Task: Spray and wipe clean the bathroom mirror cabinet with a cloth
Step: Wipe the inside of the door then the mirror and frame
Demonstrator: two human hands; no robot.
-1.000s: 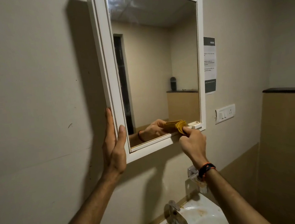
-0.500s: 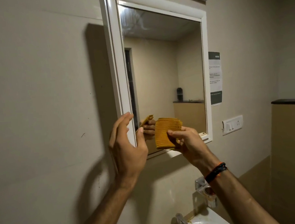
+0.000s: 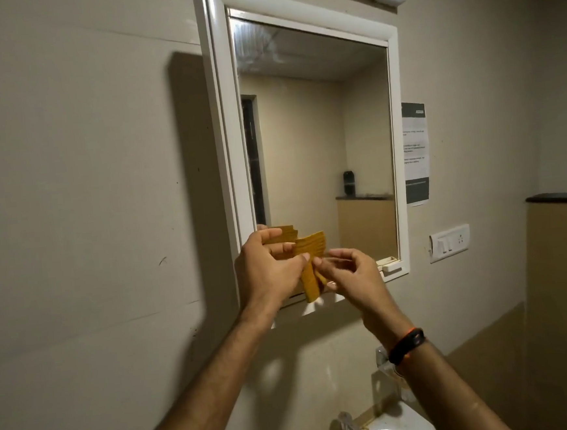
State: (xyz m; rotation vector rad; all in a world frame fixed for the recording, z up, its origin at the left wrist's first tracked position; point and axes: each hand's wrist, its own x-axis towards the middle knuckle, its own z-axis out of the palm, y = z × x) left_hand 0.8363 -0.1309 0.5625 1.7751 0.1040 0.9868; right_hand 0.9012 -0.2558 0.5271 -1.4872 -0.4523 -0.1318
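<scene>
Bare wall (image 3: 70, 197) is seen left of one mirror cabinet (image 3: 223, 151). One yellow cloth (image 3: 310, 267) is pinched before its lower edge by the left hand (image 3: 266, 270); the right hand (image 3: 351, 274) is held beside it, fingers loosely curled, contact unclear. One switch plate (image 3: 449, 242) is mounted rightward.

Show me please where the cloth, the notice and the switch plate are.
cloth (image 3: 311, 246), head view, on the upper fold between both hands.
notice (image 3: 415, 150), head view, on its white middle part.
switch plate (image 3: 450, 242), head view, on its white face.
</scene>
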